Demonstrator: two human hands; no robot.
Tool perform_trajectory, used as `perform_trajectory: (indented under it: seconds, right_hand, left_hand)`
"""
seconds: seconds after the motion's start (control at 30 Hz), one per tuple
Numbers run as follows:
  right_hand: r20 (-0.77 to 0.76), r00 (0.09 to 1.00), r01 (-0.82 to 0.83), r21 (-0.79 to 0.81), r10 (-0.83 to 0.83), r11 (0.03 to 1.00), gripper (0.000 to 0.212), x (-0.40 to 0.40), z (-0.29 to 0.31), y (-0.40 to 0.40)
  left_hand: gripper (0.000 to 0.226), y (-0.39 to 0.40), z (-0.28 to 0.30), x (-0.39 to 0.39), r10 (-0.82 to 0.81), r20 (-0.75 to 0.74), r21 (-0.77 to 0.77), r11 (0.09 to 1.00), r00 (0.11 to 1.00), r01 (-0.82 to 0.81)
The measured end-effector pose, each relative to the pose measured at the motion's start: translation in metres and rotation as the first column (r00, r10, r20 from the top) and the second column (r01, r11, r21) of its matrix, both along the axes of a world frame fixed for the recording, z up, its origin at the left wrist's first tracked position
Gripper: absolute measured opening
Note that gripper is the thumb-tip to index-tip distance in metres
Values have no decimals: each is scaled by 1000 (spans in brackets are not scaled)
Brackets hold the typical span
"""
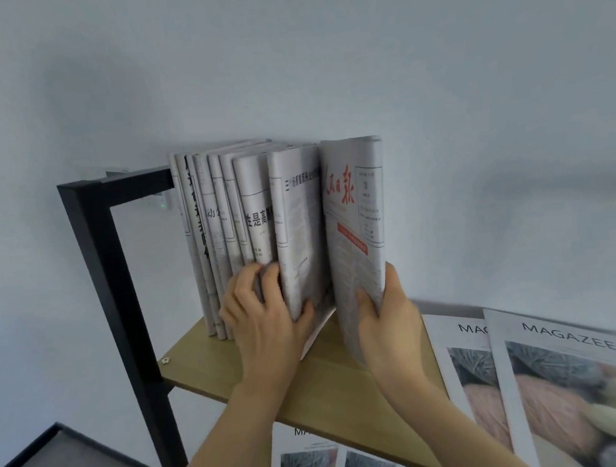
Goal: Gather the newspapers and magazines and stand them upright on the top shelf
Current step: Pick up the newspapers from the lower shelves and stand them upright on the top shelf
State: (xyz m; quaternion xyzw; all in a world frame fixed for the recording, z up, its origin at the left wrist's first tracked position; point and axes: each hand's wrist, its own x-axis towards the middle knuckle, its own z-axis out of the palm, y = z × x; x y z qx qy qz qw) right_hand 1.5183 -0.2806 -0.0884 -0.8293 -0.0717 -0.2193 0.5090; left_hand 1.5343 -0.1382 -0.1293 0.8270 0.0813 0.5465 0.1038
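Note:
Several folded newspapers point(223, 218) stand upright in a row on the wooden top shelf point(311, 378), leaning toward the black frame. My left hand point(265, 315) presses against the row and grips the lower edge of the rightmost standing paper. My right hand point(389, 323) holds a newspaper with a red masthead point(357, 221) upright by its lower edge, just right of the row with a narrow gap between. Two magazines with yarn covers point(572, 377) lie flat on the shelf at the right.
A black metal frame post point(105, 273) borders the shelf on the left. More magazines point(319, 463) lie on a lower level below the shelf edge. A white wall stands close behind. Grey floor shows at lower left.

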Motion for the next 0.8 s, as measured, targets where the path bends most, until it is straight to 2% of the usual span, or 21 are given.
perform_trajectory:
  seconds: [0.07, 0.17, 0.23, 0.3, 0.4, 0.47, 0.57, 0.63, 0.7, 0.8]
  right_hand:
    - [-6, 1000, -27, 6, 27, 1000, 50, -5, -1, 5]
    - [16, 999, -43, -2, 43, 999, 64, -9, -9, 17]
    - [0, 999, -40, -21, 40, 999, 76, -10, -14, 26]
    - [-50, 998, -34, -37, 32, 999, 79, -11, -13, 37]
    - [-112, 992, -55, -22, 53, 998, 76, -11, -11, 56]
    - [-66, 991, -117, -11, 116, 993, 76, -8, -11, 67]
    - [70, 963, -264, 52, 260, 963, 71, -7, -12, 75]
    - [95, 929, -363, 59, 356, 930, 66, -7, -17, 69]
    - [25, 912, -409, -23, 410, 912, 80, -1, -27, 57]
    - [-173, 902, -417, -111, 396, 902, 108, 9, -38, 42]
  left_hand:
    - [77, 5, 26, 5, -43, 111, 29, 999, 993, 40]
    - [72, 16, 92, 13, -78, 251, 94, 994, 965, 56]
    - [62, 25, 131, 19, -125, 256, 125, 987, 959, 96]
    - [44, 33, 152, 22, -212, 222, 124, 974, 952, 188]
    - [22, 36, 156, 16, -359, 240, 48, 933, 902, 358]
    - [22, 32, 155, 8, -448, 281, 8, 885, 849, 465]
    - [31, 29, 153, 0, -472, 178, 58, 881, 863, 470]
    - [27, 33, 153, -1, -458, 137, 50, 889, 878, 455]
    - [21, 36, 155, -3, -457, 143, 34, 889, 878, 457]
    - [20, 40, 157, -8, -471, 173, 34, 881, 865, 472]
